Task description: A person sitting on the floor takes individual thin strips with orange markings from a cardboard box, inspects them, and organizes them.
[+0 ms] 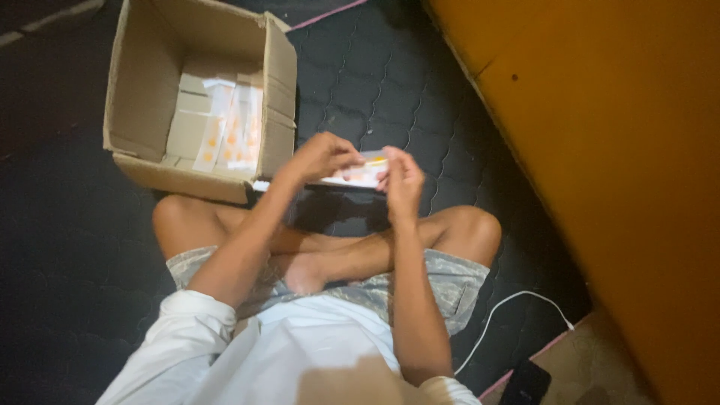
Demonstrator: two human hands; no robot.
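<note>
at the middle of the frame both hands hold a small white packet (358,172) with orange marks above the crossed legs. the left hand (319,156) has its fingers curled shut over the packet's left end; the right hand (403,178) pinches its right end, fingers closed. the cardboard box (142,90) at upper left, lined with similar packets (225,127), sits just beside. handling seems best with a light grip, keeping the packet flat and near the box.
</note>
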